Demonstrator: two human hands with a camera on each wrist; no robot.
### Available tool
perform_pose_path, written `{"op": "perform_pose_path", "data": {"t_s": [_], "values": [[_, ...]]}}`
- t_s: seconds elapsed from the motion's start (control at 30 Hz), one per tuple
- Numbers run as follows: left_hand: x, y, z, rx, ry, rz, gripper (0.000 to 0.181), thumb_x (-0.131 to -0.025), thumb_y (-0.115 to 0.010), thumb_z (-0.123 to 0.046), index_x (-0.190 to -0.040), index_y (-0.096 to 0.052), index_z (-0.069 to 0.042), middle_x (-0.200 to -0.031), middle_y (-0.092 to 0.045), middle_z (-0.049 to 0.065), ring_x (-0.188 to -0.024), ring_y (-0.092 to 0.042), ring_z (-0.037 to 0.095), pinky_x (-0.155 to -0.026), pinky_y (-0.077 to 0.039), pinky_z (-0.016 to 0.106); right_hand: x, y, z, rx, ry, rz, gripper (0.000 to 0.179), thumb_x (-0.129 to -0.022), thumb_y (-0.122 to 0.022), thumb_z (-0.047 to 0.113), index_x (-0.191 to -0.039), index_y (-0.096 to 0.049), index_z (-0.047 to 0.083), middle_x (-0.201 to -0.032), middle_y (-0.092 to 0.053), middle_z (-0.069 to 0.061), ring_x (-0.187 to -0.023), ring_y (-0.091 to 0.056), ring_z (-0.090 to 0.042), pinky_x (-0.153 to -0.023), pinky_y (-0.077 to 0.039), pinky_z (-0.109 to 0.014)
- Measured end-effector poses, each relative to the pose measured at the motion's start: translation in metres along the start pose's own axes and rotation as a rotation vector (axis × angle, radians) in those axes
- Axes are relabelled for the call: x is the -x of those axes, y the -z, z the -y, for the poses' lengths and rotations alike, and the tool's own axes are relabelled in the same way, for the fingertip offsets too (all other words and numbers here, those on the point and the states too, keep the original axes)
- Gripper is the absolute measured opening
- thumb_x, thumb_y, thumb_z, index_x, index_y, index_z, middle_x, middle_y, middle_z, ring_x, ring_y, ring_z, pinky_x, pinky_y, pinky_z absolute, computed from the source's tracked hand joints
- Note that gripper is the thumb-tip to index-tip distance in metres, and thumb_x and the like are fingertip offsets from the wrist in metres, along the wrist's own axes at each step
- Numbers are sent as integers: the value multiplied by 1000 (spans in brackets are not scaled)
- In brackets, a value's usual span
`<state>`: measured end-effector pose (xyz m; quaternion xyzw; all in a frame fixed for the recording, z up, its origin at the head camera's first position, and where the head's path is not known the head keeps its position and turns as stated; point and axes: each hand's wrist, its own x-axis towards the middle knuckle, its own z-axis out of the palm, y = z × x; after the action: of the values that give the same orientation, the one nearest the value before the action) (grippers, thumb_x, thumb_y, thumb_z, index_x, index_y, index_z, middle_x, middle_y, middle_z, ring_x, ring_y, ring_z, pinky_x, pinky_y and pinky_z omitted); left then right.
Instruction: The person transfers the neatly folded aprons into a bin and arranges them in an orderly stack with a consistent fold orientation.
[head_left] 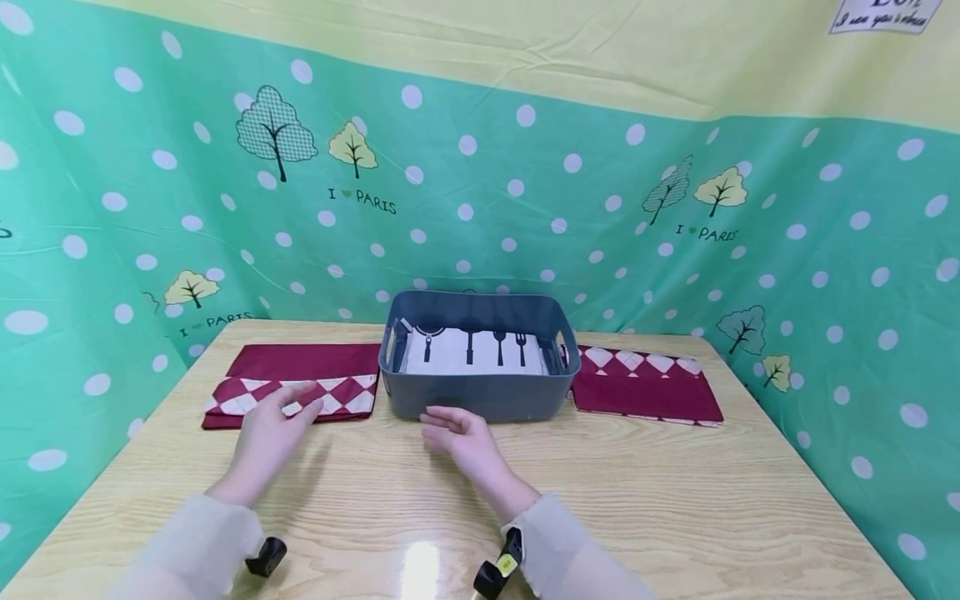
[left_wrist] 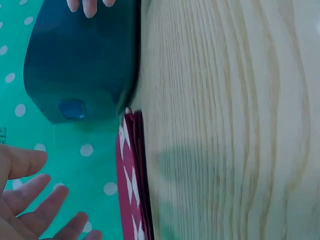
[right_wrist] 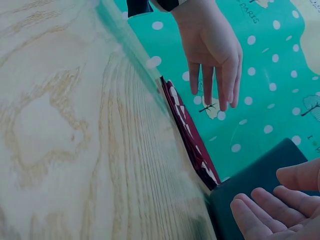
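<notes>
My left hand (head_left: 272,435) hovers over the near edge of a folded dark red cloth (head_left: 303,360) with white diamonds, its fingers spread and holding nothing. In the left wrist view the same hand (left_wrist: 35,210) shows loose, parted fingers. My right hand (head_left: 468,446) hangs in front of a dark grey-blue plastic basket (head_left: 480,396), fingers loosely bent with nothing in them. The right wrist view shows its relaxed fingers (right_wrist: 265,212) beside the basket wall. Inside the basket lies a folded white cloth (head_left: 446,350) printed with black kitchen utensils.
Another folded dark red cloth (head_left: 648,392) with white diamonds lies right of the basket. Everything stands on a light wooden table (head_left: 675,500). A green and yellow curtain (head_left: 510,208) with dots and trees hangs behind and at both sides.
</notes>
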<state>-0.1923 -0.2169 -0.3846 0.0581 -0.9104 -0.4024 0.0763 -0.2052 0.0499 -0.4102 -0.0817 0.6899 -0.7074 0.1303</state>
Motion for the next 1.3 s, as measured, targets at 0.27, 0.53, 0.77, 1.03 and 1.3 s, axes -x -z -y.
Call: {"op": "perform_pose_path", "data": {"t_s": [0.27,0.53,0.77,1.03,1.3], "values": [[-6,11,4,-40,7,-27,53,-101,-54,-31,-143,-48,2,-144,-47,31,-135,-39,50,-107,-36,64,-2,-9,-4,6,-43,13,45,-96,-60,8,-138,-52,-4,-139,-58,-20,-124,-60,-32,-100,-53,-38],[-16,17,12,-89,24,-19,57,-102,-52,-32,-145,-43,4,-145,-44,33,-133,-39,53,-105,-37,65,-9,-16,-12,15,-35,46,49,-95,-61,9,-141,-49,-4,-143,-54,-19,-131,-54,-34,-106,-48,-40],[-20,24,26,-148,58,-18,59,-101,-53,-32,-145,-41,7,-138,-48,35,-120,-46,51,-96,-42,63,-16,-26,-19,2,-50,63,50,-97,-58,6,-143,-45,-5,-147,-48,-23,-136,-48,-36,-113,-40,-44],[-27,30,37,-155,117,-5,62,-99,-57,-25,-147,-37,8,-148,-36,37,-136,-28,57,-108,-28,70,-29,-42,-31,17,-45,101,58,-97,-57,4,-148,-34,-8,-153,-39,-25,-143,-38,-38,-117,-33,-47],[-29,31,48,-150,149,-10,65,-99,-55,-27,-148,-32,9,-149,-32,38,-137,-26,58,-109,-27,69,-35,-54,-34,23,-41,104,61,-97,-58,6,-150,-31,-8,-155,-36,-24,-144,-36,-37,-118,-31,-47]]}}
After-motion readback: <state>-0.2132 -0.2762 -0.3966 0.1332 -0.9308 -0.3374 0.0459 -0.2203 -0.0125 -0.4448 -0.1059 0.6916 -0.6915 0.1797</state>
